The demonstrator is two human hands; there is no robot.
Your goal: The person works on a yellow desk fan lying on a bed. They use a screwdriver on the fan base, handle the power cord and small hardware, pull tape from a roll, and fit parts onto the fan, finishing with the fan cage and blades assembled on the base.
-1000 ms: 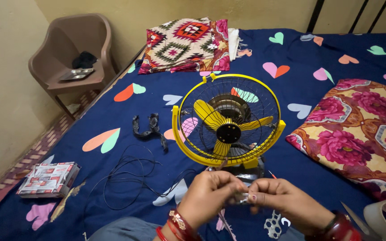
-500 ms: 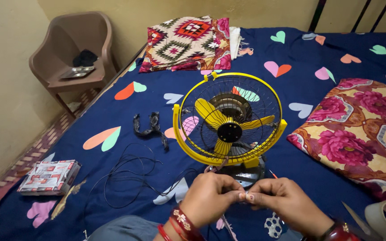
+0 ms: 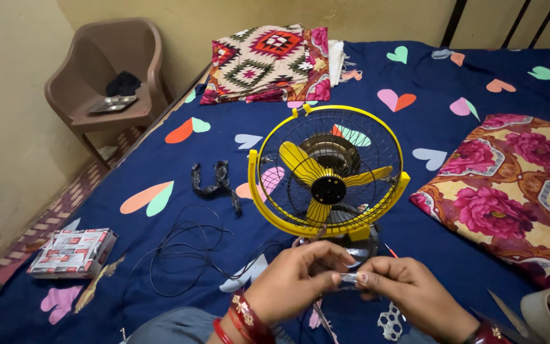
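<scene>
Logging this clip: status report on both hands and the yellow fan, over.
Left hand and right hand pinch a small silvery piece between fingertips. Small yellow caged table fan stands upright just beyond. Black wire loops lie left, apart.

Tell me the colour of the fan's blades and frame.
Both the blades and the fan frame are yellow, behind a dark wire grille; the head view shows it.

My hands have drawn closer together under the fan (image 3: 328, 175). A second ago my left hand (image 3: 294, 280) and right hand (image 3: 408, 293) sat slightly apart with fingers spread; now their fingertips meet, pinching a small silvery piece (image 3: 349, 278) between them. The left hand has lifted a little toward the fan's base. My view has tipped slightly downward.
</scene>
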